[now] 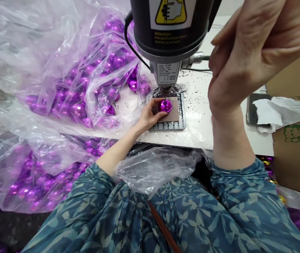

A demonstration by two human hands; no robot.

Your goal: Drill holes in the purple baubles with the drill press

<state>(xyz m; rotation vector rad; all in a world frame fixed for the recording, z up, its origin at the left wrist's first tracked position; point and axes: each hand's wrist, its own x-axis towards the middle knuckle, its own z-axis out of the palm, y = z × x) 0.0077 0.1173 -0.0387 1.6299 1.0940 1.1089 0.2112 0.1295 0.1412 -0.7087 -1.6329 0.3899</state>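
Thumb and fingers of my left hand (pixel 151 114) pinch a shiny purple ball (pixel 165 105) on a brown board (pixel 174 112), which lies on the metal base plate (pixel 182 121) of a drill press (pixel 168 38). The chuck (pixel 165 89) is directly above the ball, and its thin bit reaches the ball's top. High on the right, my right hand (pixel 250 52) is closed, with its fingers curled at the end of the press's side lever (pixel 198 58). The grip itself is hidden behind the fingers.
Clear plastic bags with many purple faceted balls (pixel 78 110) cover the left side and hang below the edge of the white table (pixel 197 131). Dark shavings (pixel 197 88) surround the base. At right are a dark flat device (pixel 255 109), white tissue (pixel 284 112) and a cardboard box (pixel 292 161).
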